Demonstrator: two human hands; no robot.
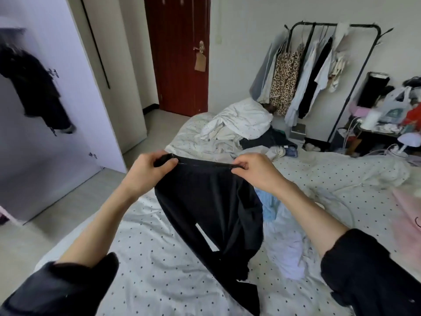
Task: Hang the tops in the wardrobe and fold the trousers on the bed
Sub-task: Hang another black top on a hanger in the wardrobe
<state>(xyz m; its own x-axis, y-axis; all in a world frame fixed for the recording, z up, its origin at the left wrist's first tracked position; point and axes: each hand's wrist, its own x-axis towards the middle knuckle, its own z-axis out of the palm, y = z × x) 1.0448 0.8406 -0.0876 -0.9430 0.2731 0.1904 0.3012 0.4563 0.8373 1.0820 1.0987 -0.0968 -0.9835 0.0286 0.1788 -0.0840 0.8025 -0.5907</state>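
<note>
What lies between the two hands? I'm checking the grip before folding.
In the head view, only the taut waistband of the black trousers spans from the left hand to the right hand.

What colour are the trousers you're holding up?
Black trousers, plain with no pattern, held by both hands at the waistband; the head view shows them.

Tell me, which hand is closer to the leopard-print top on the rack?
Right. The right hand pinches the black trousers on the side toward the leopard-print top; the left hand grips the waistband's far end, farther away.
</note>
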